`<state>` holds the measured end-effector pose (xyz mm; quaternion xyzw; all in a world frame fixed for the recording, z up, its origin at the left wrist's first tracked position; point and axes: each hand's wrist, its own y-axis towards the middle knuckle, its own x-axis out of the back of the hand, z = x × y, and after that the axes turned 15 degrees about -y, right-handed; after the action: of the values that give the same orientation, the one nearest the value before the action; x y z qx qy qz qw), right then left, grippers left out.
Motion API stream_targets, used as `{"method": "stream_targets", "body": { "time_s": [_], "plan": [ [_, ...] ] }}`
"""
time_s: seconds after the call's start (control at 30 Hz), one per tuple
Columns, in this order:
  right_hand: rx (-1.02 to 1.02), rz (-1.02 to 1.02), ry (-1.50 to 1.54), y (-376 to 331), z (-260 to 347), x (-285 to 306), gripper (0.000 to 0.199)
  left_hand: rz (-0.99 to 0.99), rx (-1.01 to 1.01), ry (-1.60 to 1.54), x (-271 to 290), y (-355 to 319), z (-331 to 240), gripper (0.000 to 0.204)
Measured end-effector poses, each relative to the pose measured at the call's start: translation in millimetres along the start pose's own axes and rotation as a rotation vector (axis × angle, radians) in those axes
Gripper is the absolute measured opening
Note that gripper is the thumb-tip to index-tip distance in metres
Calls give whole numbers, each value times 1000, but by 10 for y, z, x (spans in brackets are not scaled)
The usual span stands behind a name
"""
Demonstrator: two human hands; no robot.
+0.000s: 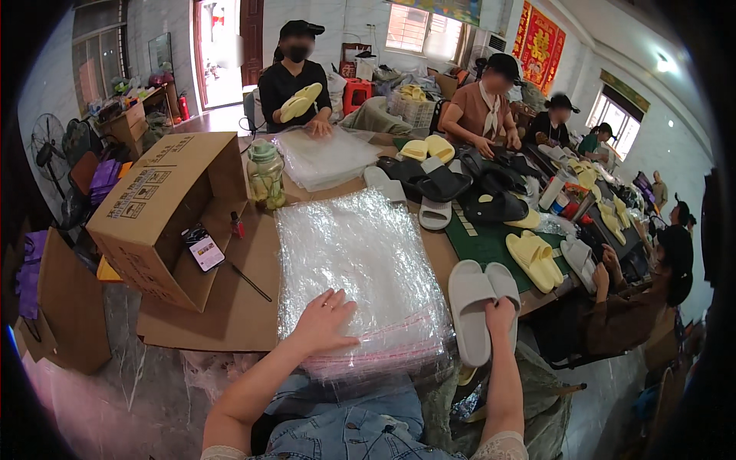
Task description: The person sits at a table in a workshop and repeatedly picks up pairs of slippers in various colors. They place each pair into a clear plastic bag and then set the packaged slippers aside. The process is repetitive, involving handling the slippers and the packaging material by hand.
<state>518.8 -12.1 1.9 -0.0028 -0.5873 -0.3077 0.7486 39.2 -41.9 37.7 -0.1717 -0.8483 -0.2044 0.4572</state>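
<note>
A thick stack of clear plastic bags [356, 249] with a pink-edged end toward me lies on the cardboard-covered table. My left hand [325, 322] rests flat on its near left part, fingers stretched out and a ring on one of them. To the right of the stack, my right hand [501, 316] grips a pair of light grey slippers [469, 307], held side by side with the toes pointing away from me. The right fingers are partly hidden in the strap of the right-hand slipper.
At left stand an open cardboard box [165, 215], a phone [205, 251], a small red bottle [237, 225], a pen [251, 281] and a glass jar [265, 176]. Yellow slippers [534, 261] and black slippers [443, 182] crowd the right. Across the table, a co-worker [295, 92] holds yellow slippers over more bags.
</note>
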Motion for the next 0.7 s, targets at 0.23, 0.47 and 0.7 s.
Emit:
{"method": "stream_targets", "body": {
  "time_s": [0.23, 0.47, 0.7],
  "plan": [
    [42, -101, 540, -490, -166, 638, 21, -255, -132, -73, -320, 40, 231, 39],
    [400, 330, 595, -1172, 701, 1346, 29, -313, 23, -295, -185, 99, 84, 32],
    [788, 559, 142, -1403, 1232, 1154, 24, -314, 6, -421, 42, 51, -166, 35]
  ]
}}
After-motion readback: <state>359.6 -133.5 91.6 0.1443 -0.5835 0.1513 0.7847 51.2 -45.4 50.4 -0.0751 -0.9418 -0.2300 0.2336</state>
